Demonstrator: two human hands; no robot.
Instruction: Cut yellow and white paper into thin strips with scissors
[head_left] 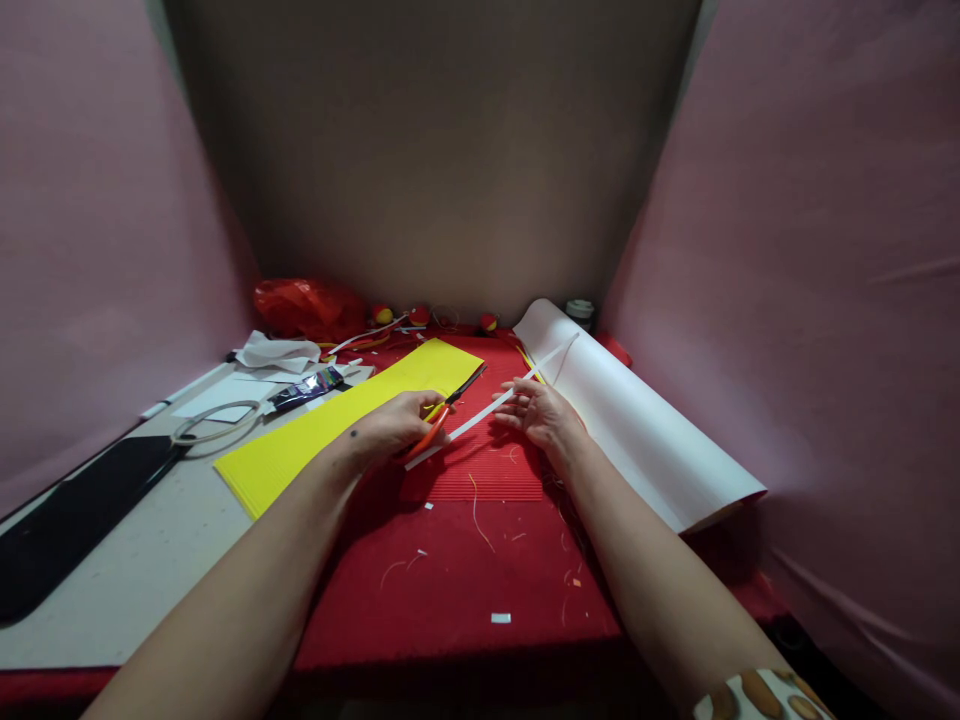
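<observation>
My left hand (397,425) is closed around the orange handles of a pair of scissors (439,422), whose dark blades point away to the upper right. A long, narrow white strip (480,415) runs diagonally from beside the scissors up towards the white roll. My right hand (536,415) pinches this strip near its middle, thumb above and fingers below. Under both hands lies a red corrugated sheet (495,485). A yellow corrugated sheet (322,430) lies to the left, partly covered by my left hand.
A large white paper roll (637,410) lies on the right. At the back are a red plastic bag (311,308) and several red-and-yellow balls (418,316). On the left lie a dark packet (307,388) and a long black object (82,520). Scraps and threads dot the red cloth (450,600).
</observation>
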